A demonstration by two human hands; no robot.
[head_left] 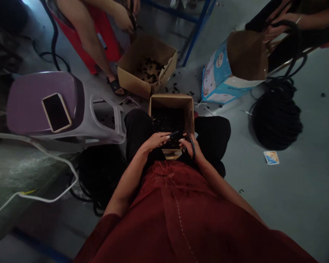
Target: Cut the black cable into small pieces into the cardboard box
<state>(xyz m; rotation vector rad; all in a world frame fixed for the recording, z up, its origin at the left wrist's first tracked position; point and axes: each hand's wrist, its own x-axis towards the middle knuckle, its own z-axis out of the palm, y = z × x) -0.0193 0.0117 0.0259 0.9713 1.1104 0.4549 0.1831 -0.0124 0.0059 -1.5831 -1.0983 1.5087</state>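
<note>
At left, a phone [56,112] lies face up near the close edge of a purple stool [22,98], with a dark coil [101,171] on the floor beside your leg. Beyond, a co-worker's cardboard box [135,80] holds scattered black bits. At center, your left hand [155,141] pinches a short black piece [173,133] — fingers closed on its end — above the near half of the open box [171,97] between your knees, black pieces covering its bottom. Your right hand [199,152] curls, partly closed, around dark-handled scissors [192,147] by the box's right edge; how far the blades gape you cannot tell. To the right stand a blue carton [215,75] before another person and a bundled black coil [276,118] — a small packet [271,157] lying just beside it.
</note>
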